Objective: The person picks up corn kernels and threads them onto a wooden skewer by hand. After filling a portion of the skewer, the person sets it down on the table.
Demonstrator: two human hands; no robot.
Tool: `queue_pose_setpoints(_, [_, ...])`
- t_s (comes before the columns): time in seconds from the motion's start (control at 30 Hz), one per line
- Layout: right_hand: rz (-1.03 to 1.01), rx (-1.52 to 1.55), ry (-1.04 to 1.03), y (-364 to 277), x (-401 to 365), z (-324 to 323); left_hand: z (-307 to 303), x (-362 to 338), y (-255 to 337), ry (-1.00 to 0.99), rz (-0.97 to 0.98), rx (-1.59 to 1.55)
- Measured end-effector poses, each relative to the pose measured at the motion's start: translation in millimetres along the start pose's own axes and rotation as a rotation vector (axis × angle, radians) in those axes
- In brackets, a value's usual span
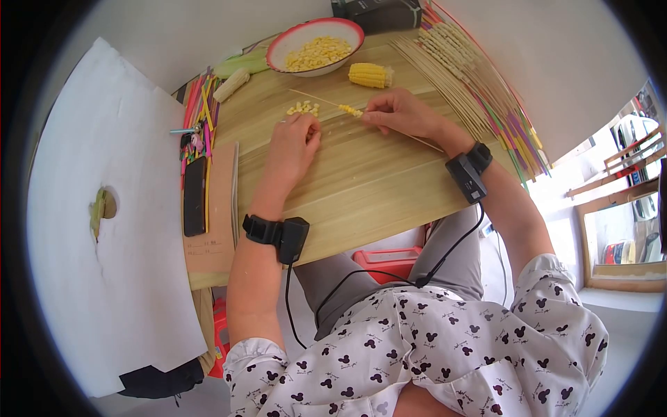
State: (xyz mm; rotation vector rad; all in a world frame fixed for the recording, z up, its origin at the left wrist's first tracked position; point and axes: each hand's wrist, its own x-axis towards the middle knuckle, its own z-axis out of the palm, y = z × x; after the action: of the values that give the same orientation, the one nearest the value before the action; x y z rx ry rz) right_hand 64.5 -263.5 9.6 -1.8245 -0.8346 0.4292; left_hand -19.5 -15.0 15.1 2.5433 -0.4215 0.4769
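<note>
My right hand (397, 112) is closed around a thin wooden skewer (314, 96), whose pointed end reaches up and to the left. Several yellow corn kernels (349, 110) are threaded on it, just left of my fingertips. My left hand (294, 142) rests on the table beside a small pile of loose kernels (303, 108); its fingers are curled together, and whether a kernel is between them is hidden. Above my right hand lies a piece of corn cob (370, 75) with its kernels on. A red-rimmed white bowl (276, 50) holds many loose kernels.
Bare skewers (445, 87) and kernel-filled skewers (451, 48) line the table's right side. At the left are a stripped cob (231, 85), colored sticks (201, 104), a black phone (195, 197) and a brown notebook (219, 243). A black box (379, 15) stands behind.
</note>
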Motion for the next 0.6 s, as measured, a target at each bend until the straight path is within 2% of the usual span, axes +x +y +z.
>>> queue_pose_setpoints(0.17, [-0.003, 0.002, 0.009, 3, 1, 0, 2, -1, 0, 0.022, -0.026, -0.046])
queue_pose_setpoints(0.37, [0.022, -0.016, 0.014, 1, 0, 0, 5, 2, -14, 0.072, -0.190, -0.208])
queue_pose_setpoints(0.43, [-0.018, 0.031, 0.033, 6, 2, 2, 4, 4, -20, 0.156, -0.299, -0.277])
queue_pose_setpoints(0.6, [-0.013, 0.050, -0.005, -2, -2, 2, 4, 7, -56, 0.330, -0.394, -0.509])
